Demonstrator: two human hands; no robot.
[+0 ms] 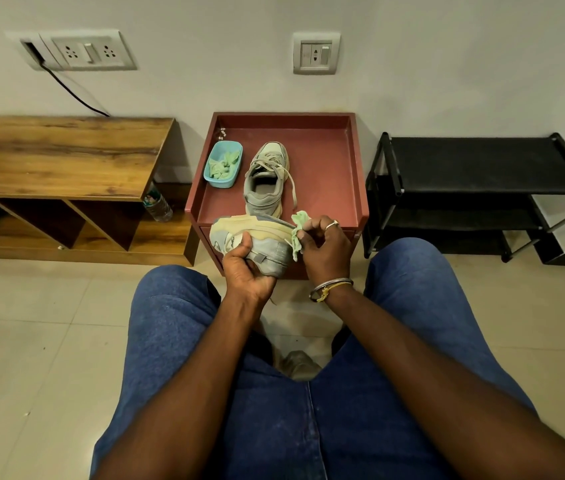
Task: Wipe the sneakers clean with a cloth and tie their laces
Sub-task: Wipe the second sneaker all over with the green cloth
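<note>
No legible text (bottle label (151, 199) blurred)

You have a single view, from the camera worn on your head, and its wide lens bows the edges. It faces forward and steeply down over your seated lap, so the jeans (412, 341) fill the bottom of the frame and both forearms run up from the lower corners. The left hand (248, 271) and right hand (324, 247) sit close, just below the middle. Past them the red surface (326, 168) stands against the wall (204, 46), which closes the top. The floor (31, 341) tiles spread on either side.
</note>
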